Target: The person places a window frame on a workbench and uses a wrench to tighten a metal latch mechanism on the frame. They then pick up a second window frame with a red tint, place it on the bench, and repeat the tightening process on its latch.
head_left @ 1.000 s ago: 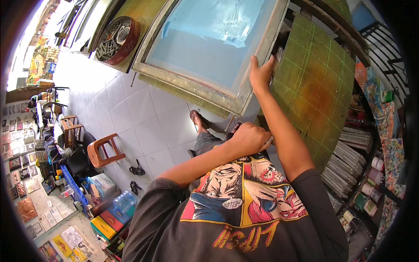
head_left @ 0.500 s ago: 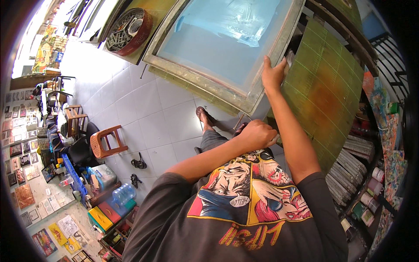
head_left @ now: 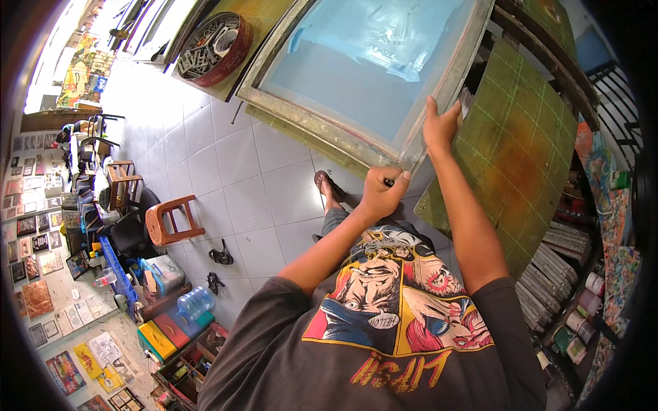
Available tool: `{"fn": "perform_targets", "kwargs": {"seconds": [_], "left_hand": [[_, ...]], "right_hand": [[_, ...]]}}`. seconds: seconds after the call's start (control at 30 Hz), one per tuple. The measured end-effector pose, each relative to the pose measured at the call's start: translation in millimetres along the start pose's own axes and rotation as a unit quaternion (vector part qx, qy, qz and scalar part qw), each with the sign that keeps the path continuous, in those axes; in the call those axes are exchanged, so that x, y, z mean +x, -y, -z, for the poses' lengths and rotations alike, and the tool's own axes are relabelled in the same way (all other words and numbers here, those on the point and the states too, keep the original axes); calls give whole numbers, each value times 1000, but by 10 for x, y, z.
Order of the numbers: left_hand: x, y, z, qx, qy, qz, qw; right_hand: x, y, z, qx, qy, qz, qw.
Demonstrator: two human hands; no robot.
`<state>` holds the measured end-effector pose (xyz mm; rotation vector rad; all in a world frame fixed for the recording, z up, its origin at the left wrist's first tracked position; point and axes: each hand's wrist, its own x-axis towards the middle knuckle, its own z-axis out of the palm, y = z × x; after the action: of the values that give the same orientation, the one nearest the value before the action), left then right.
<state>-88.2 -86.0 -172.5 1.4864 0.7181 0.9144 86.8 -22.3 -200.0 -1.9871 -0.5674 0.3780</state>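
Observation:
A silkscreen frame [head_left: 322, 122] lies over a green board, its mesh partly spread with light blue. My right hand [head_left: 442, 128] grips the frame's right edge close to the near corner, thumb upward and fingers bent around the side. Just below that near corner, my left hand [head_left: 382, 194] is closed in a fist. A small dark end of something shows between its thumb and fingers; the rest is hidden in the fist. To the right of my right arm extends a green gridded board [head_left: 510, 147] with a rusty brown stain.
A round red tin [head_left: 218, 51] of metal pieces sits at the upper left. An orange plastic stool [head_left: 173, 220] stands on the tiled floor [head_left: 243, 175]. Sandals [head_left: 221, 253] lie nearby. Stacked frames [head_left: 538, 277] and paint jars [head_left: 577, 322] are low on the right.
My left hand has moved forward and left, from near my right forearm to the frame's near corner. My right hand keeps its hold on the frame's edge. The whole view has shifted slightly.

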Motion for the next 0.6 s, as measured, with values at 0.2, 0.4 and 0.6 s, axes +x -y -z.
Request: {"fn": "perform_targets", "kwargs": {"seconds": [0.2,0.4,0.6], "left_hand": [[40,34,40,-72,2,59,996],[61,13,72,-119,22,93,988],[55,100,94,-142,21,80,986]], "right_hand": [[-17,-10,29,-71,5,-1,997],[29,-73,1,-116,-10,35,993],[15,-14,21,-92,6,36,995]]}}
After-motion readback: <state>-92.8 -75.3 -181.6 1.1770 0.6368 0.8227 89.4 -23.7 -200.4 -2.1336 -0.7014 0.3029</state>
